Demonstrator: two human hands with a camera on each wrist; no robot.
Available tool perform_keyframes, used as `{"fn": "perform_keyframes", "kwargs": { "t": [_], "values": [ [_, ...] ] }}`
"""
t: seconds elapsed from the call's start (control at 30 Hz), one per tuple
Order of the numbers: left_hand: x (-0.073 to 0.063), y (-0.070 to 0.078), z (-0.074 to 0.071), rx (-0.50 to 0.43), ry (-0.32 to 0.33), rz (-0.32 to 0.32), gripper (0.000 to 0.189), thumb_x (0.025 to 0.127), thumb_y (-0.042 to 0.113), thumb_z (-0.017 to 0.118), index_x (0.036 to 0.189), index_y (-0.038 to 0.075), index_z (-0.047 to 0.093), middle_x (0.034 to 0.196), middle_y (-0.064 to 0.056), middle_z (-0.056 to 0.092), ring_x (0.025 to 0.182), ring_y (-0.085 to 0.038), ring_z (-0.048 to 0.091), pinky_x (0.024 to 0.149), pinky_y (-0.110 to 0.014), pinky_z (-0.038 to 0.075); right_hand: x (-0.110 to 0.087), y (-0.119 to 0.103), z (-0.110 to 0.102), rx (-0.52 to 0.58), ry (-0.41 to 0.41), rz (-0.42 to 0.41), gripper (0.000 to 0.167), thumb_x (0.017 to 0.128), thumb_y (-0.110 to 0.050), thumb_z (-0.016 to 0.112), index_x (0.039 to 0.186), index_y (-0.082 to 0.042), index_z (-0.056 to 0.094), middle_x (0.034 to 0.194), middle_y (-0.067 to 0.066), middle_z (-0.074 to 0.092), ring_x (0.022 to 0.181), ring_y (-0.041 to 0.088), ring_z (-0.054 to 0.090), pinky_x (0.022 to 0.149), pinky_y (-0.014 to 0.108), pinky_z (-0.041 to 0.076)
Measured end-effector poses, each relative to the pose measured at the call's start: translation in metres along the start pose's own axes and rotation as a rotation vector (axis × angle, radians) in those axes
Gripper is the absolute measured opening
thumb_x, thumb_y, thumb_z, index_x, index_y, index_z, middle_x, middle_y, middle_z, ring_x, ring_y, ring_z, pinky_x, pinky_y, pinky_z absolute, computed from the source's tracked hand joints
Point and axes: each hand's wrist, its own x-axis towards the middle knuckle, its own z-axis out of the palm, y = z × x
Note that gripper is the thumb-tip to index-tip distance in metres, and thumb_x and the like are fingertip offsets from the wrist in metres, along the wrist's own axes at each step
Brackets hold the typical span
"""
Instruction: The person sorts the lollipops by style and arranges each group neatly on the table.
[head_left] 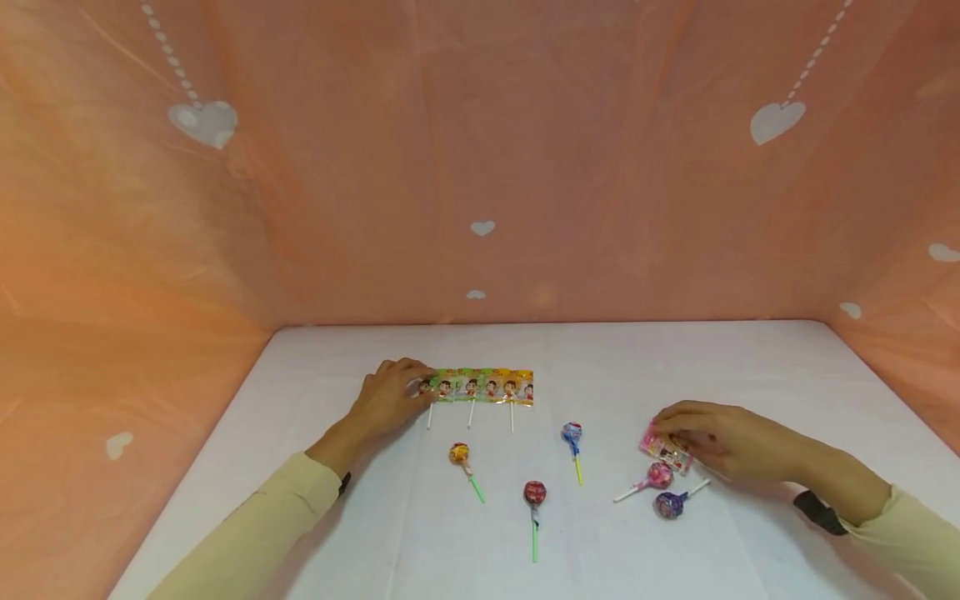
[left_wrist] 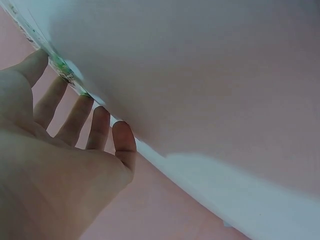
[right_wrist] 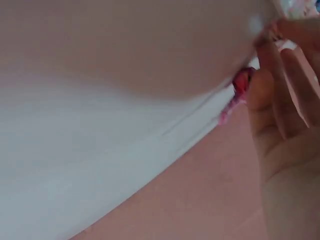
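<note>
In the head view, flat lollipops in clear printed wrappers lie side by side, their white sticks toward me: a green one (head_left: 444, 387), a green-yellow one (head_left: 472, 386) and an orange one (head_left: 512, 387). My left hand (head_left: 390, 398) pinches the green one at the row's left end between thumb and index finger; the left wrist view shows the other fingers spread at the tabletop. My right hand (head_left: 731, 437) holds a flat pink-wrapped lollipop (head_left: 670, 454) by thumb and fingertips, partly hiding it. Just in front of that hand lie a round pink lollipop (head_left: 660, 476) and a purple one (head_left: 670, 505).
More round lollipops lie on the white tabletop (head_left: 337, 533): a yellow-orange one (head_left: 459, 453), a dark red one (head_left: 535, 493) and a blue one (head_left: 572, 433). A peach cloth (head_left: 555, 167) with white hearts rises behind the table and along both sides.
</note>
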Motion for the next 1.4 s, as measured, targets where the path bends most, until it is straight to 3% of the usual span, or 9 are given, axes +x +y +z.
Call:
{"fn": "perform_keyframes", "kwargs": {
  "t": [0.17, 0.37, 0.57, 0.7, 0.9, 1.13, 1.4],
  "values": [
    [0.000, -0.001, 0.000, 0.002, 0.006, 0.004, 0.043, 0.095, 0.033, 0.065, 0.134, 0.014, 0.063, 0.140, -0.010, 0.058, 0.130, -0.035, 0.047, 0.097, -0.055, 0.038, 0.001, -0.001, -0.010, 0.089, -0.130, 0.059, 0.063, 0.081, 0.000, 0.073, 0.137, -0.025, 0.059, 0.139, -0.004, 0.059, 0.124, 0.012, 0.060, 0.101, 0.017, 0.046],
    [0.000, 0.000, 0.000, -0.004, 0.003, 0.002, 0.043, 0.095, 0.032, 0.065, 0.134, 0.015, 0.063, 0.140, -0.010, 0.057, 0.131, -0.035, 0.047, 0.097, -0.055, 0.038, 0.004, 0.004, -0.017, 0.154, -0.224, 0.067, 0.062, 0.082, -0.006, 0.074, 0.140, -0.020, 0.056, 0.135, -0.004, 0.060, 0.113, 0.005, 0.061, 0.097, 0.024, 0.050],
    [0.000, -0.002, 0.002, -0.004, 0.002, 0.002, 0.043, 0.095, 0.033, 0.065, 0.134, 0.015, 0.062, 0.140, -0.010, 0.057, 0.131, -0.036, 0.046, 0.098, -0.056, 0.038, 0.005, 0.007, -0.018, 0.138, -0.281, 0.129, 0.058, 0.085, -0.026, 0.077, 0.139, -0.020, 0.057, 0.137, -0.001, 0.057, 0.119, 0.014, 0.058, 0.101, 0.030, 0.049],
    [0.000, -0.003, 0.002, -0.002, 0.003, 0.015, 0.043, 0.095, 0.033, 0.065, 0.134, 0.015, 0.063, 0.141, -0.010, 0.057, 0.131, -0.036, 0.047, 0.098, -0.056, 0.038, 0.006, 0.007, -0.016, 0.122, -0.279, 0.148, 0.062, 0.084, -0.038, 0.078, 0.138, -0.017, 0.058, 0.136, -0.002, 0.054, 0.119, 0.017, 0.056, 0.101, 0.031, 0.049],
    [0.000, -0.002, 0.002, -0.001, -0.004, 0.006, 0.043, 0.096, 0.034, 0.064, 0.135, 0.016, 0.062, 0.141, -0.010, 0.056, 0.131, -0.035, 0.046, 0.099, -0.055, 0.038, 0.006, 0.007, -0.013, 0.097, -0.228, 0.144, 0.063, 0.081, -0.047, 0.078, 0.133, -0.016, 0.062, 0.129, -0.006, 0.055, 0.111, 0.010, 0.057, 0.095, 0.029, 0.050],
    [0.000, -0.002, 0.002, -0.002, -0.008, -0.006, 0.043, 0.096, 0.034, 0.064, 0.135, 0.016, 0.062, 0.142, -0.009, 0.056, 0.131, -0.035, 0.046, 0.100, -0.055, 0.038, 0.005, 0.006, -0.008, 0.091, -0.151, 0.105, 0.052, 0.077, -0.037, 0.083, 0.124, -0.019, 0.066, 0.117, -0.011, 0.057, 0.099, 0.001, 0.054, 0.085, 0.023, 0.049],
    [0.000, -0.002, 0.002, 0.005, -0.007, -0.009, 0.043, 0.095, 0.034, 0.064, 0.135, 0.016, 0.062, 0.142, -0.009, 0.056, 0.131, -0.035, 0.046, 0.099, -0.055, 0.038, 0.006, 0.005, -0.007, 0.096, -0.155, 0.161, 0.050, 0.075, -0.033, 0.084, 0.119, -0.017, 0.067, 0.114, -0.009, 0.059, 0.090, -0.003, 0.047, 0.077, 0.023, 0.047]
  ]
}}
